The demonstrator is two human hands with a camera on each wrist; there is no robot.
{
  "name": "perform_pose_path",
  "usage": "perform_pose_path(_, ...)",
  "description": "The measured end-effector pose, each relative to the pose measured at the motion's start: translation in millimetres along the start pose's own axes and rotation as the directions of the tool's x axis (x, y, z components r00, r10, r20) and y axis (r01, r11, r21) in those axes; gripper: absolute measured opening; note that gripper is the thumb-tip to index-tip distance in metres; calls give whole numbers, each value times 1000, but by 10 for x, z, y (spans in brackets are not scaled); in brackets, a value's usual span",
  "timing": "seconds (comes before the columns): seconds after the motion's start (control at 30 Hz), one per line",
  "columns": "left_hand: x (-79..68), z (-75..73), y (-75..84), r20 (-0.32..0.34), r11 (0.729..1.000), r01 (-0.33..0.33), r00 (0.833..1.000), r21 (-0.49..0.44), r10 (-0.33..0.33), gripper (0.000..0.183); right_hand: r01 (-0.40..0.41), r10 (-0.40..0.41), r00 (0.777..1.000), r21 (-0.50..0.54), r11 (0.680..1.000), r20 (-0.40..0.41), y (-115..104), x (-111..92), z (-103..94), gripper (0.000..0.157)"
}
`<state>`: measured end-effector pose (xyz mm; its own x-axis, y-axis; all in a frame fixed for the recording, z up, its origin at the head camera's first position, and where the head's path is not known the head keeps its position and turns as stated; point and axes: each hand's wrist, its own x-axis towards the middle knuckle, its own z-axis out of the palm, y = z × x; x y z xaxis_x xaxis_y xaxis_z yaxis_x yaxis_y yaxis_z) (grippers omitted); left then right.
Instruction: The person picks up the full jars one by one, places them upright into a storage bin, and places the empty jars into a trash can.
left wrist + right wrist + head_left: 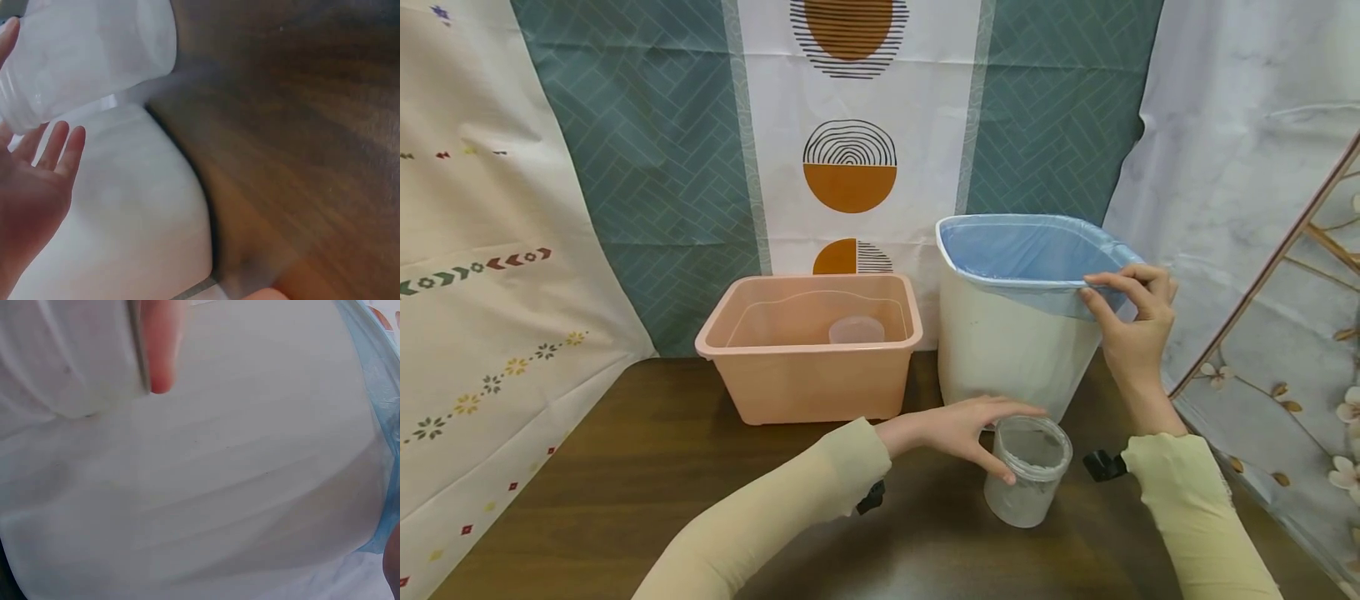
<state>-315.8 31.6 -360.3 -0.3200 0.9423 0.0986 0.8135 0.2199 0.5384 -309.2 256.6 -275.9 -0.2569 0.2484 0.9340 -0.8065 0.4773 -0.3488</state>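
Note:
A clear, lidless plastic jar (1026, 496) stands upright on the brown table in front of the white trash bin (1000, 342). My left hand (958, 429) reaches around its rim, thumb on the near side and fingers stretched along the far side. In the left wrist view these fingers (76, 150) are nearly straight beside the jar (94, 56). A blue bin liner (1022, 250) lines the bin and folds over its rim. At the bin's right corner, my right hand (1138, 321) pinches the liner and rim between thumb and forefinger.
A pink plastic tub (816, 383) stands left of the bin, with a translucent round piece (856, 330) inside. Patterned cloths (655, 150) hang behind and at both sides. A dark wooden table (625, 492) carries everything.

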Motion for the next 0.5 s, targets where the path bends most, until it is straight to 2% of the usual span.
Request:
perform_pose_path(0.23,-1,48,-12,-46,998,14,999,-67,-17,88,6,-6,1000,9,1000,1,-51,6,22,13)
perform_pose_path(0.5,8,51,24,-48,994,29,998,-101,-34,87,14,-14,1000,5,1000,1,-82,6,20,14)
